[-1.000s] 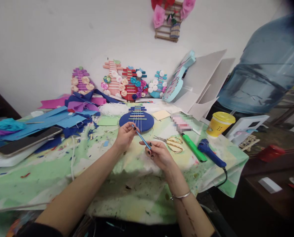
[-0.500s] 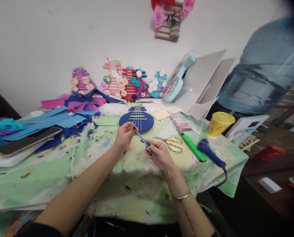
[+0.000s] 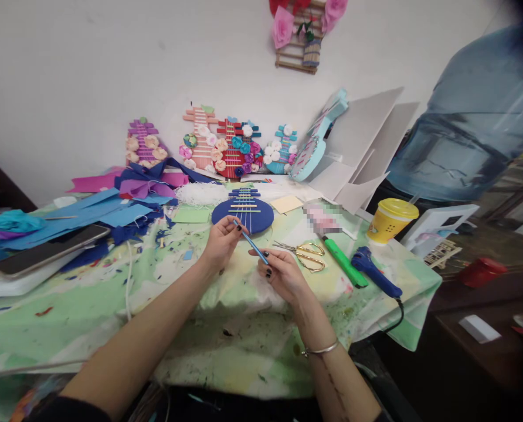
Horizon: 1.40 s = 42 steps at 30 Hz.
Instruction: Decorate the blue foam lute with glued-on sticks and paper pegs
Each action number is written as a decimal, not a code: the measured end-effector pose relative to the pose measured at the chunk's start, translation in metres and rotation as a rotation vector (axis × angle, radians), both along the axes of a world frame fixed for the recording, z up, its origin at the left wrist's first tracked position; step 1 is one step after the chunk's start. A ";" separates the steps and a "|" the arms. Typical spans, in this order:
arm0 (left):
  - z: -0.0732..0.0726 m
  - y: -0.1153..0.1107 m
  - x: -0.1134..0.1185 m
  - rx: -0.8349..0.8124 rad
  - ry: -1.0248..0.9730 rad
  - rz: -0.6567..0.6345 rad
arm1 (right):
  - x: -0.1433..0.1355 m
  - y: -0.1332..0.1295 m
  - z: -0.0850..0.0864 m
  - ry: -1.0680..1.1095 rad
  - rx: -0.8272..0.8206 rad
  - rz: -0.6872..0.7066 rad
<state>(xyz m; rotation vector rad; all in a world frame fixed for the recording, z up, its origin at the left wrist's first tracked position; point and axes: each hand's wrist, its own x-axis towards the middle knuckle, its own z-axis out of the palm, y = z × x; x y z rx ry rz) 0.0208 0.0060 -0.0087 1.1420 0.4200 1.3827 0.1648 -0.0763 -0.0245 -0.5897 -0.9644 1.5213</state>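
A thin blue stick (image 3: 255,245) slants between my two hands in front of my body. Its upper left end is pinched by my left hand (image 3: 222,239), thumb against fingertips. The lower right end sits between the thumb and fingers of my right hand (image 3: 279,271). Just beyond my left hand lies a dark blue lute-shaped craft piece (image 3: 261,215), with pale strings and crossbars over it. Gold-handled scissors (image 3: 309,255) rest on the cloth close to my right hand.
Right of the scissors lie a green-handled tool (image 3: 344,261) and a blue glue gun (image 3: 376,273); a yellow cup (image 3: 389,221) stands behind. At left are blue paper sheets (image 3: 83,214) and a phone (image 3: 53,249). Flowered lute crafts (image 3: 231,153) lean on the wall.
My right fingers have shifted slightly along the blue stick's lower end. My left hand keeps its pinch, and the things on the table have not moved.
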 end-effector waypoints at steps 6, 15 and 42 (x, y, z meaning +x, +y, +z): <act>0.000 -0.002 0.001 0.002 0.004 -0.020 | 0.003 0.001 -0.005 -0.009 0.019 0.051; 0.000 -0.002 0.001 0.007 0.021 -0.010 | 0.003 0.003 -0.007 -0.049 0.036 0.052; -0.001 0.000 0.001 -0.033 -0.010 0.056 | -0.002 0.003 -0.006 -0.001 0.080 -0.020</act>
